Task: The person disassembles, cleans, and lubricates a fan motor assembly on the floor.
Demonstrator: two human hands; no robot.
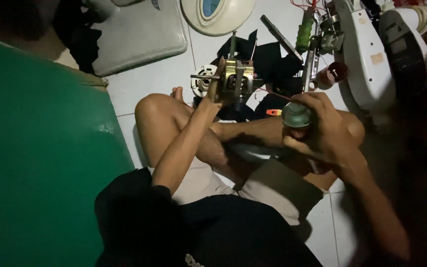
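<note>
Left hand (217,91): arm stretched forward over crossed legs, fingers closed on fan motor (234,79), held raised above the tiled floor (159,79).
Right hand (317,129): wrist bent, wrapped fully round grey-green spool (296,114), just above right knee.
Behind: white fan housing (366,59).

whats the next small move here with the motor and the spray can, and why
Probably bring the spray can in the right hand closer, aiming its thin red straw at the motor held up by the left hand. The straw already points toward the motor, but its tip seems just short of it.
</note>
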